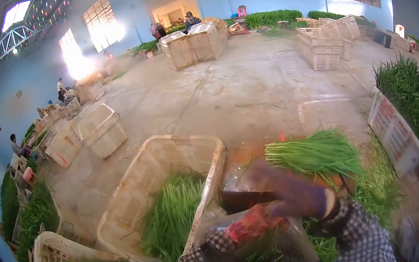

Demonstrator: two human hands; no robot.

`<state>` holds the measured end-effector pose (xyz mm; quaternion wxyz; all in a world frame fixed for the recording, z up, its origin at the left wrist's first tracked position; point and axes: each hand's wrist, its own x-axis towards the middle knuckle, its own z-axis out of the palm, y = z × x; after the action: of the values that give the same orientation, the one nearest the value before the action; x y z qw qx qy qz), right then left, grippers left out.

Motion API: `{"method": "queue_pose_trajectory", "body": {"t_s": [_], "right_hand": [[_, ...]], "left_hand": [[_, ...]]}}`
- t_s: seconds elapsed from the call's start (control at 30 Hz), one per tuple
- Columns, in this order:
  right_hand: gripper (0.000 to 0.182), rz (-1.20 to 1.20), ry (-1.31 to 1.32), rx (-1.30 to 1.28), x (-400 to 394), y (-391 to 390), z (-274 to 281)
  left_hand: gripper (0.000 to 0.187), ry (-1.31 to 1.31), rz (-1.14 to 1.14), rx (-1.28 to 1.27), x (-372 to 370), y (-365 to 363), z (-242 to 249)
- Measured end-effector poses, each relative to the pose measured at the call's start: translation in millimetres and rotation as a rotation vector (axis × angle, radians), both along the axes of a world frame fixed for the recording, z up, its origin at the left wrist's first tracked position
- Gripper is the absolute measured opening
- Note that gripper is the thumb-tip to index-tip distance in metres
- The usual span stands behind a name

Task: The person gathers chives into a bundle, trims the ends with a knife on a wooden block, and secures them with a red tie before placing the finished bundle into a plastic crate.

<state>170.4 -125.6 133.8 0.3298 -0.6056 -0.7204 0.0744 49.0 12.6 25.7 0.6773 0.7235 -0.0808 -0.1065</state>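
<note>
My left hand, in a red patterned glove, is low at the centre in front of the low work surface. Its fingers are partly hidden, and whether it holds anything does not show. Just above and to its right, my right hand wears a dark purple glove; it is motion-blurred, with its fingers stretched out toward the left and nothing visible in them. A bundle of long green leafy stalks, like garlic chives, lies across the work surface beyond my right hand. More loose greens lie below my hands, partly covered by my sleeves.
A large white plastic crate with green stalks stands left of my hands. Another crate of greens is at lower left. Trimmings lie on the floor at right, beside a full crate. Stacked crates and people are farther off.
</note>
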Motion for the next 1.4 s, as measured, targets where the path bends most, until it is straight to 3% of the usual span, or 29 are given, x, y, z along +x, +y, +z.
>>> {"method": "queue_pose_trajectory", "body": {"t_s": [0.1, 0.13, 0.2, 0.23, 0.33, 0.43, 0.5, 0.57, 0.6, 0.63, 0.67, 0.73, 0.77, 0.8, 0.83, 0.87, 0.93, 1.03, 1.1, 1.2, 1.27, 1.33, 1.37, 1.4], "right_hand": [[0.073, 0.152, 0.049, -0.110, -12, 16, 13], [0.072, 0.139, 0.028, 0.017, -11, 22, 17], [0.070, 0.111, 0.005, 0.255, -8, 35, 16], [0.071, 0.231, 0.007, 0.095, -15, 51, 6], [0.076, 0.274, 0.396, 0.032, -14, 76, 14], [0.078, 0.628, 1.166, 0.220, -23, 97, 35], [0.064, 0.698, 1.357, 0.108, -24, 124, 23], [0.058, 0.755, 1.107, -0.224, -29, 136, -14], [0.045, 0.421, 0.701, -0.318, -36, 135, -24], [0.037, 0.370, 0.494, -0.305, -38, 154, -72], [0.027, 0.285, 0.365, -0.629, -38, 157, -85], [0.022, 0.373, -0.272, -0.401, -14, 153, -116], [0.025, 0.331, -0.426, -0.321, 4, 153, -141], [0.030, 0.370, -0.387, -0.059, 22, 144, -150], [0.039, 0.071, -0.081, -0.516, 19, 134, -123], [0.051, -0.064, 0.241, -0.790, 6, 107, -48], [0.053, -0.149, 0.258, -0.530, 1, 91, -17], [0.057, -0.161, 0.179, -0.019, 6, 115, -31], [0.057, -0.095, 0.123, 0.262, -17, 122, -1], [0.055, -0.040, -0.209, 0.568, -49, 139, 35], [0.051, -0.011, -0.469, 0.612, -61, 179, 14], [0.044, 0.050, -0.560, 0.516, -44, 185, -28], [0.033, 0.077, -0.184, 0.331, -32, 184, -61], [0.033, 0.128, -0.692, 0.104, -1, 182, -117]], "left_hand": [[0.046, 0.073, -0.062, -0.618, 5, 20, -69], [0.045, 0.135, -0.118, -0.817, 3, 26, -70], [0.041, 0.092, -0.070, -0.511, -2, 35, -33], [0.038, 0.051, -0.028, -0.256, -4, 39, -10], [0.032, -0.106, 0.081, 0.327, -1, 55, 61], [0.026, -0.246, 0.277, 0.449, 1, 68, 127], [0.022, -0.327, 0.461, 0.341, -16, 73, 169], [0.020, -0.428, 0.640, 0.247, -21, 86, 203], [0.021, -0.505, 0.666, 0.076, -24, 102, 214], [0.021, -0.621, 0.692, 0.140, -32, 115, 228], [0.020, -0.693, 0.797, 0.235, -41, 127, 241], [0.019, -0.810, 0.977, 1.117, -64, 171, 248], [0.019, -0.784, 1.026, 1.178, -73, 186, 243], [0.018, -0.762, 1.073, 1.238, -80, 199, 238], [0.018, -0.738, 1.116, 1.294, -86, 212, 231], [0.019, -0.718, 1.155, 1.350, -90, 225, 226], [0.022, -0.713, 1.178, 1.306, -94, 255, 214], [0.030, -0.717, 1.144, 0.956, -86, 267, 197], [0.040, -0.687, 1.109, 0.677, -63, 218, 199], [0.054, -0.704, 1.032, 0.430, -42, 175, 201], [0.057, -0.775, 1.046, 0.271, -32, 168, 200], [0.057, -0.851, 1.069, 0.169, -29, 175, 199], [0.056, -0.765, 1.293, 0.225, -33, 173, 210], [0.056, -0.801, 1.330, 0.267, -41, 185, 212]]}}
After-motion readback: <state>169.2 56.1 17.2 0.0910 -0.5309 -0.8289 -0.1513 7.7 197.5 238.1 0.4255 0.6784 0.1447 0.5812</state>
